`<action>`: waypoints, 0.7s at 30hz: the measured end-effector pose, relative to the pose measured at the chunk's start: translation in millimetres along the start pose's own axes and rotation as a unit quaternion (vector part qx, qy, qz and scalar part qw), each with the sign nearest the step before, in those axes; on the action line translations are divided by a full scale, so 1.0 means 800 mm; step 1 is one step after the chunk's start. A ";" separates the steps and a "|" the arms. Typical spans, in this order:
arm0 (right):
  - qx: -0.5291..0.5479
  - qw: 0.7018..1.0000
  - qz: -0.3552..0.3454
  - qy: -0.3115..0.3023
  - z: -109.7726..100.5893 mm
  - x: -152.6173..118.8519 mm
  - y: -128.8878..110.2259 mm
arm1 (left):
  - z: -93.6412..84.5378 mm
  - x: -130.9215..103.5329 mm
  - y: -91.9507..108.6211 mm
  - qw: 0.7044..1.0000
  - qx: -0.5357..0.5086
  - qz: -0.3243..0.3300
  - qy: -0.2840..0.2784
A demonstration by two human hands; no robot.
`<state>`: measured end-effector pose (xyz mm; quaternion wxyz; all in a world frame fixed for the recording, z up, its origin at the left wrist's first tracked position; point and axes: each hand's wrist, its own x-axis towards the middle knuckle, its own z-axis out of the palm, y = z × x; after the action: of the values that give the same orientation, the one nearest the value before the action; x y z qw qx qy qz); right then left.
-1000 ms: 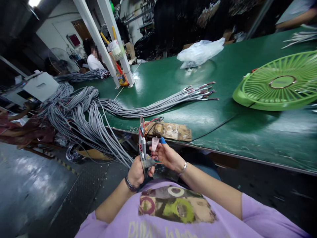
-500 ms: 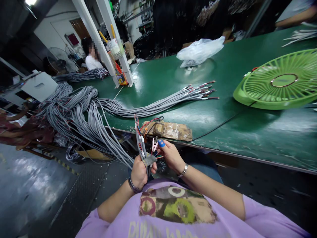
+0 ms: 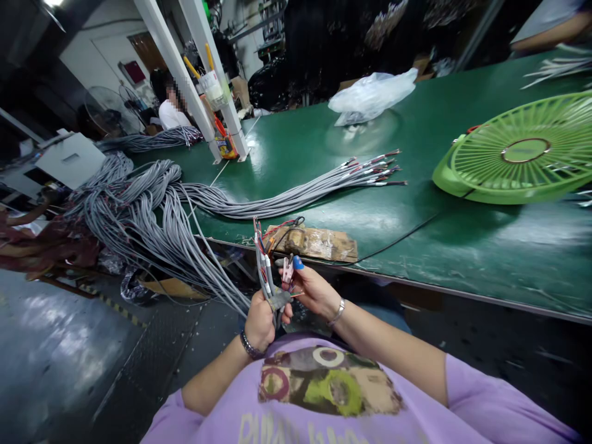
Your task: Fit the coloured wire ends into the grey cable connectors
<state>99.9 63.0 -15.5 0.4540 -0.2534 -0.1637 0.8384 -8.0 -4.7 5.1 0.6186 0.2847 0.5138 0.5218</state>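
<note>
Left fingers (image 3: 287, 312): clamped around grey cables (image 3: 267, 281) | right fingers (image 3: 298, 264): together, pink clip (image 3: 287, 272) between

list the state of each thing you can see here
Left hand, closed around held cables
Held cables, coloured wires exposed
Right hand, pinching pink clip
Pink clip, open or shut unclear
Plastic bag, crumpled
Green fan, face up, spinning unclear
Wood block, lying flat
Green table, shiny, scuffed

Green bench (image 3: 453, 259), glossy top. Gray cable heap (image 3: 160, 191) at L end, draped over front edge; gray cable bundle (image 3: 287, 205) mid, ends twd R; wood block (image 3: 326, 243) at front edge, blk cord (image 3: 407, 234) nearby; green fan (image 3: 522, 154) R; plastic bag (image 3: 372, 95) near back.
</note>
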 end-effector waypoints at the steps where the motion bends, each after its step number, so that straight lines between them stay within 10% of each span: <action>1: 0.002 1.000 0.006 -0.002 0.000 -0.001 0.000 | 0.000 -0.001 0.000 1.000 0.000 -0.001 -0.001; 21: -0.045 0.998 0.005 -0.039 -0.005 -0.004 -0.009 | 0.005 -0.006 0.005 0.998 -0.003 0.042 0.036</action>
<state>108.7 64.0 -14.3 0.4311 -0.2417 -0.2169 0.8418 -5.4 -7.6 11.8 0.5781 0.2853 0.5215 0.5590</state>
